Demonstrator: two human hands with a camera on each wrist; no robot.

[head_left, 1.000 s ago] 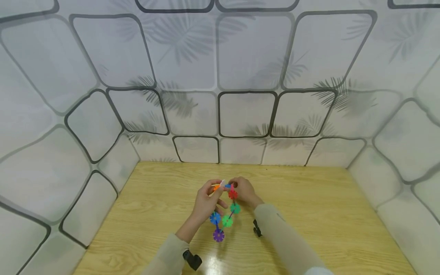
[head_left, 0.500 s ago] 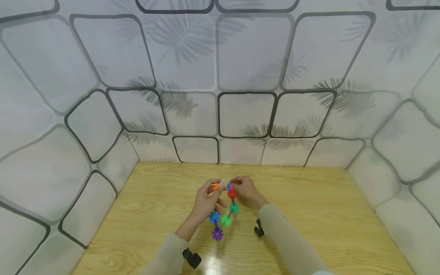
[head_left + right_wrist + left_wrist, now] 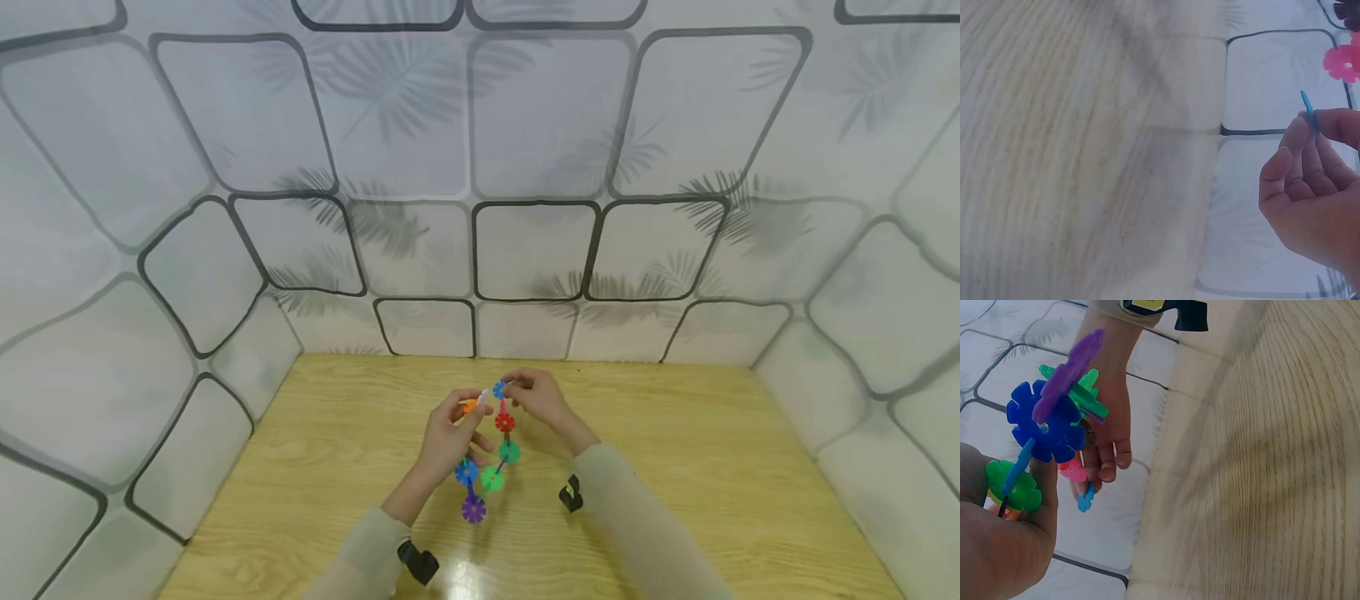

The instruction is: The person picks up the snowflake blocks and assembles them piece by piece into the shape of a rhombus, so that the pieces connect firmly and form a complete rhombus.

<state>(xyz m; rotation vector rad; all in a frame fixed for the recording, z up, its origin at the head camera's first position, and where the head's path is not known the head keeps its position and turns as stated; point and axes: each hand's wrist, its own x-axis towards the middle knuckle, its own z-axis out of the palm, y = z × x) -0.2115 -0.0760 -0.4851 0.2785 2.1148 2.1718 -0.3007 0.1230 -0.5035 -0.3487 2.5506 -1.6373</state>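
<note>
My left hand (image 3: 447, 442) grips a looped chain of interlocking snowflake discs above the table. At its fingertips are a white disc (image 3: 484, 398) and an orange disc (image 3: 470, 407). From there hang a blue disc (image 3: 467, 472), a purple disc (image 3: 473, 509), a light green disc (image 3: 492, 478), a teal disc (image 3: 509, 452) and a red disc (image 3: 505, 422), with a pink disc (image 3: 1342, 62) at the chain's far end. Between thumb and forefinger, my right hand (image 3: 542, 397) pinches a small blue disc (image 3: 1309, 111), apart from the pink one in the right wrist view.
Under both hands lies a wood-grain table (image 3: 337, 467). Patterned cloth walls (image 3: 532, 250) enclose it at the back and both sides. Black wrist mounts (image 3: 417, 563) sit on both sleeves.
My right hand has drawn back and up from the pink end of the chain, carrying the small blue disc away with it. The left hand stays nearly still with the chain.
</note>
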